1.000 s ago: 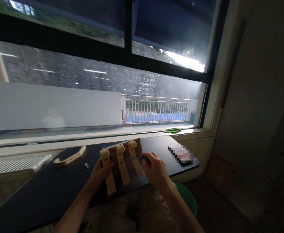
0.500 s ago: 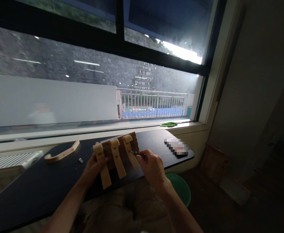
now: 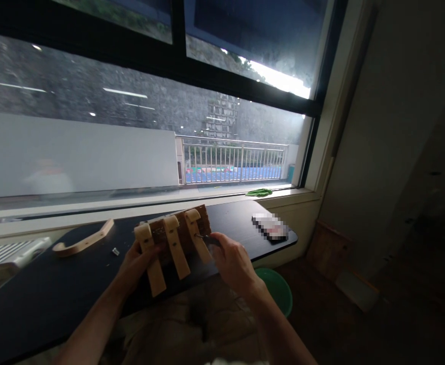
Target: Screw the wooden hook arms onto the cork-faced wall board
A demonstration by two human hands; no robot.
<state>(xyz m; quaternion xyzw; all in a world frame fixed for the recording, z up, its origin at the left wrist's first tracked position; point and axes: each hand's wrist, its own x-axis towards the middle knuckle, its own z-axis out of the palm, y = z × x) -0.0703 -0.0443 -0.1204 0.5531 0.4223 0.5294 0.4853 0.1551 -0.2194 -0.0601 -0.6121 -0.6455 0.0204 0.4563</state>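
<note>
A brown wooden board [image 3: 160, 234] is tilted over the dark table, with three pale curved wooden hooks [image 3: 177, 253] fixed across it. My left hand [image 3: 135, 263] is closed on the board's left end, its thumb over the leftmost hook. In my right hand [image 3: 233, 259] is a screwdriver [image 3: 211, 240] with a dark handle. The driver's tip meets the rightmost hook [image 3: 197, 234] near its upper part, where a screw seems to sit; that detail is too small to be sure of. Dark screw spots show on the other hooks.
On the dark table [image 3: 77, 289] lie a loose wooden hook [image 3: 83, 244] and small metal screws [image 3: 115, 251] at left, and a blurred-out phone-like object [image 3: 270, 226] at right. A green basin [image 3: 277, 294] stands below the table. Something green [image 3: 259, 192] rests on the windowsill.
The whole view has shifted slightly, so everything appears a little further left. Both hands keep their grip, and the screwdriver tip stays at the rightmost hook.
</note>
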